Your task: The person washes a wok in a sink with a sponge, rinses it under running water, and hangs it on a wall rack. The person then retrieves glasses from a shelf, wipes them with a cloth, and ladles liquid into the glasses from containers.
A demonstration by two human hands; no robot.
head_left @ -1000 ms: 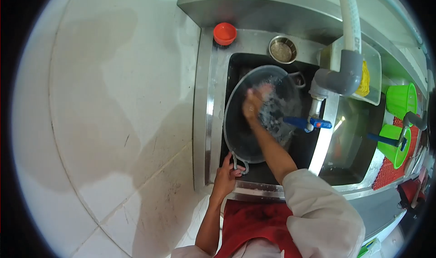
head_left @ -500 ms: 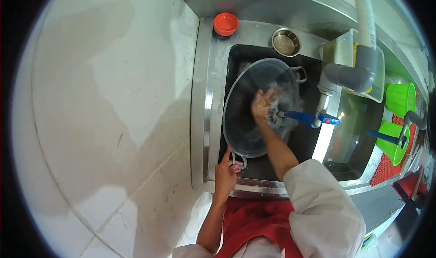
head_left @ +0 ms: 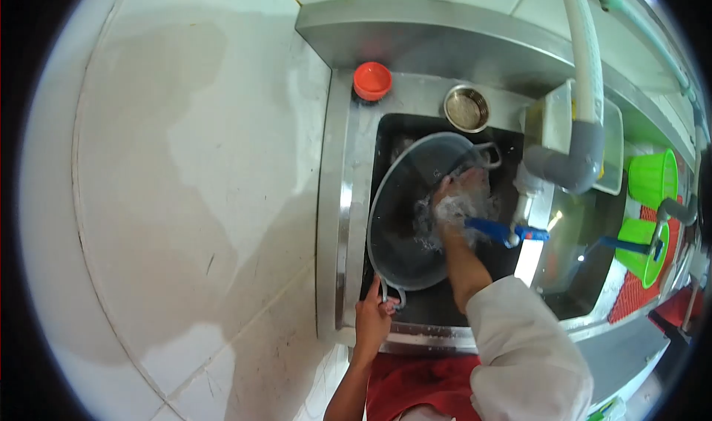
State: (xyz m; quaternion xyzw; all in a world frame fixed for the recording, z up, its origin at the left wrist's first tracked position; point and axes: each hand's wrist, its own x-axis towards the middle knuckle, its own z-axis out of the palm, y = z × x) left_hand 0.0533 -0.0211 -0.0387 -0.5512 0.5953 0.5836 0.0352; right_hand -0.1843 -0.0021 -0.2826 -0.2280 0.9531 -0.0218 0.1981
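**One hand held the pot, one hand was in the splash**

I had the left hand (head_left: 374, 323) curled on the near handle (head_left: 393, 300) of the big grey pot (head_left: 387, 202), with one finger up against its rim. The pot sat in the dark sink (head_left: 434, 307), and its other handle was on the far side. The right hand (head_left: 455, 197) was down inside the pot, toward its right side, with water splashing all around. I could not tell if that hand was open or closed, because the splash hid it. The blue tap (head_left: 486, 229) stuck out over the pot's right side. Past the pot, on the steel tabletop (head_left: 415, 92), were a red bowl (head_left: 372, 82) and a round metal cup (head_left: 466, 109). Two green baskets (head_left: 653, 178) stood well to the pot's right.
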